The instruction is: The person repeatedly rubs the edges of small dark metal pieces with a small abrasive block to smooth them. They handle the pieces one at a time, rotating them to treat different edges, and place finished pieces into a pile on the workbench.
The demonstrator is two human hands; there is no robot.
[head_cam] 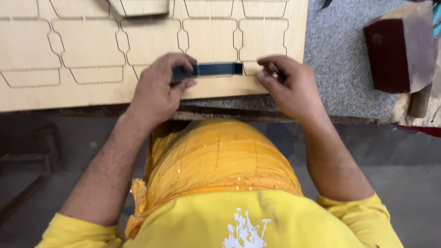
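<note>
Nearest the camera, a yellow shirt (257, 220) with a white print and an orange-yellow cloth (220, 158) wrapped around the waist are seen, and beyond them both forearms are stretched toward the plywood sheet (92, 94). A dark, narrow metal strip (213, 69) is held level just above the near edge of the plywood sheet, spanning the gap between the two hands. Its left end is pinched by the left hand (158, 89), thumb below and fingers curled over the top. The right hand (287, 85) is closed at the strip's right end, with the fingertips gathered around something small and dark; whether the strip itself is gripped there cannot be told. The plywood sheet is cut through with thin slots that trace rounded, tab-like outlines in rows, and it is carried by a table (340, 59) covered in grey, speckled material, which is exposed to the right of the sheet. Farther right of the sheet, a dark red block (399, 48) with a paler worn face is stood on the table. The strip is judged to be thin, stiff yet springy, light, and possibly sharp along one edge, so it is best taken by its flat faces near the ends, as shown, rather than along its long edges.
</note>
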